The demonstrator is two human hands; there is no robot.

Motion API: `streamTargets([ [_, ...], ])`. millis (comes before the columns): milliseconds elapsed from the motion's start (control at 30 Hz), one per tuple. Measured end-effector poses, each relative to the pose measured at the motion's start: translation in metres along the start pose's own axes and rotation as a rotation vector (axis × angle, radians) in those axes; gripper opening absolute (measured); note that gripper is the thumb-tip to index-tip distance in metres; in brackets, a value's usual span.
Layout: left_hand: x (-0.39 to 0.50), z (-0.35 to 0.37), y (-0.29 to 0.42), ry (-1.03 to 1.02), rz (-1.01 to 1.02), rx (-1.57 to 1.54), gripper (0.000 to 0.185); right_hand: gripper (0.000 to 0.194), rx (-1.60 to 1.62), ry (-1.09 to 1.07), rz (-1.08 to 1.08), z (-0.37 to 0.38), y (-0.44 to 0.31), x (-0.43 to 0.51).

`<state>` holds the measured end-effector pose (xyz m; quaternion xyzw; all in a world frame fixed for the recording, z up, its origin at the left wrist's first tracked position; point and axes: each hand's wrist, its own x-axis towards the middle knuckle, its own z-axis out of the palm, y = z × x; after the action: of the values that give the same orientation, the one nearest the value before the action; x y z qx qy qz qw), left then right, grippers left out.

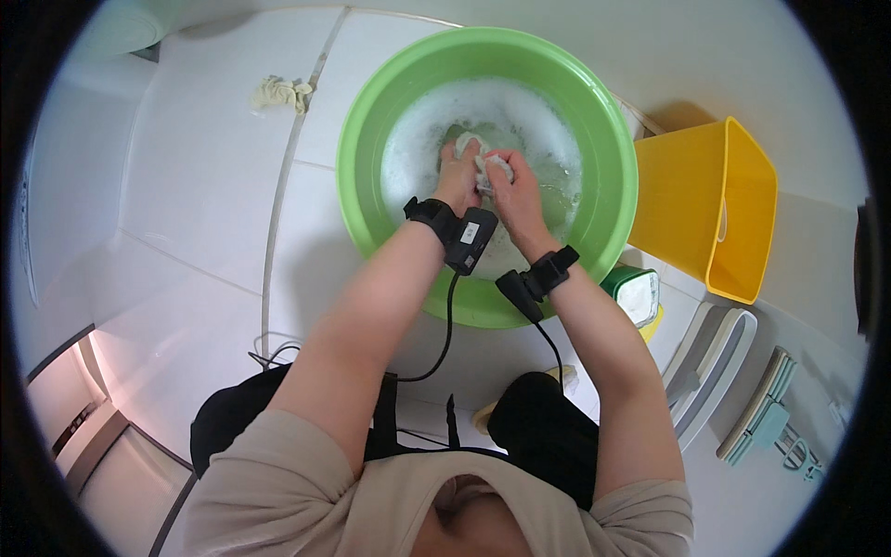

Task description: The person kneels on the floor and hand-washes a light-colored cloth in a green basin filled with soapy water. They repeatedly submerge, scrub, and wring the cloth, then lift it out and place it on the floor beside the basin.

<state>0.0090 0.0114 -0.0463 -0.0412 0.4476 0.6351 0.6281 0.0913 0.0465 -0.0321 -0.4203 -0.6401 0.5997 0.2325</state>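
Both my hands are over a round green plastic basin (605, 174) of water topped with white suds (411, 163). My left hand (459, 177) grips a wet, pale cloth (470, 143), partly hidden by the fingers. Close beside it, my right hand (514, 191) pinches a foamy bunched part of the cloth between thumb and fingers. Whether the two bunched parts are one piece cannot be told. A black strap with a wired device sits on each wrist.
A crumpled cream cloth (282, 94) lies on the white tiles to the left. On the right are a yellow bin (679, 191), a green tub of white powder (639, 296) and a teal squeegee mop head (759, 411). Black cables (445, 334) hang from my wrists.
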Motion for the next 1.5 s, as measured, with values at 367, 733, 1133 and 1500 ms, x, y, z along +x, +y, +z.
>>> streamTargets([
  [367,0.004,-0.014,-0.017,-0.016,-0.229,0.108,0.04,0.023,-0.349,0.093,-0.173,0.002,0.006,-0.022],
  [733,-0.019,0.021,-0.016,0.077,-0.153,0.201,0.05,0.021,-0.138,0.189,0.237,-0.029,-0.029,0.002],
  [1133,-0.019,-0.009,0.032,0.489,0.412,1.236,0.036,0.026,-0.707,0.128,-0.039,-0.096,0.018,-0.009],
  [1500,-0.012,0.002,0.015,-0.327,0.591,1.525,0.045,0.034,-0.02,0.201,0.569,-0.098,-0.008,-0.022],
])
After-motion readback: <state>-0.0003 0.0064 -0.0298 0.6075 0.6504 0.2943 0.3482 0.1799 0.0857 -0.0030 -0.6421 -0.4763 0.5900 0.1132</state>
